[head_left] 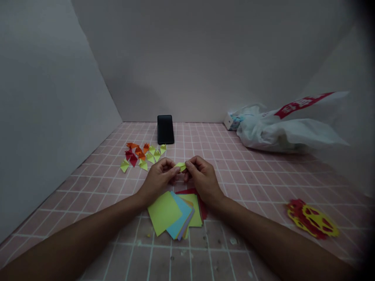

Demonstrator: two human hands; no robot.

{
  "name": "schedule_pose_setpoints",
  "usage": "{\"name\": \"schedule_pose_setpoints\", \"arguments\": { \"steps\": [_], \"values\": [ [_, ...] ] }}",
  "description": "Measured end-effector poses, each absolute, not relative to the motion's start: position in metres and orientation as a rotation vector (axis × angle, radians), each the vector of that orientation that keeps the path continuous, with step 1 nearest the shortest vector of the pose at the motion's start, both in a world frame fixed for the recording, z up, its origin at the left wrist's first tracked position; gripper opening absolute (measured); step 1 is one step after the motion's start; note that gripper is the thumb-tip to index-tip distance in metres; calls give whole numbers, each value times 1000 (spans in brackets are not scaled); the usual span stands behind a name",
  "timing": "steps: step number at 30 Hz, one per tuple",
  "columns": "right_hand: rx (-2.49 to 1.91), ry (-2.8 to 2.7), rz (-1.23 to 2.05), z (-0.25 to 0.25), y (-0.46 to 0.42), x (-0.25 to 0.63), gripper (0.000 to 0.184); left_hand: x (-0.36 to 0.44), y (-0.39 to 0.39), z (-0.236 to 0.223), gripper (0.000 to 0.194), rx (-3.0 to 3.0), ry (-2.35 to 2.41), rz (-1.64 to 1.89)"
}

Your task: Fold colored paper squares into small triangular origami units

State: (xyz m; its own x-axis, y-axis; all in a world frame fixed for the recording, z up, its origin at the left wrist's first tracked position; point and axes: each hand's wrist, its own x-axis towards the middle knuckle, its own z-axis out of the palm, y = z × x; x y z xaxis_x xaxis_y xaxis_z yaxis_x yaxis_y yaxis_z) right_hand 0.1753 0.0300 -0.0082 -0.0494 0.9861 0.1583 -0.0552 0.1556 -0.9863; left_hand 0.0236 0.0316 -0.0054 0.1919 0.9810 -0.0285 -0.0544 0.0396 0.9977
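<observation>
Between my two hands is a small folded piece of yellow-green paper (181,166), held above the table. My left hand (160,174) pinches its left end between thumb and fingers. Its right end is gripped by the thumb and fingers of my right hand (202,174). Just below the hands lies a fanned stack of square colored paper (165,213), with yellow-green, blue, purple, orange and red sheets showing. Several small folded paper pieces (141,155) in red, orange and yellow-green sit to the left, beyond my left hand.
A black phone (165,129) rests at the back. Toward the back right are a white plastic bag (272,132) and a small box (232,121). Red and yellow cut-out shapes (313,218) lie at the right. Pale walls (187,62) enclose the pink gridded tabletop (246,183).
</observation>
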Motion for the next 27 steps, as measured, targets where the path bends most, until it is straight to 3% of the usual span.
{"name": "schedule_pose_setpoints", "arguments": {
  "steps": [27],
  "values": [
    [-1006, -1167, 1252, -6, 28, 173, 21, 26, 32, -3, 26, 941, 1015, 1184]
  ]
}}
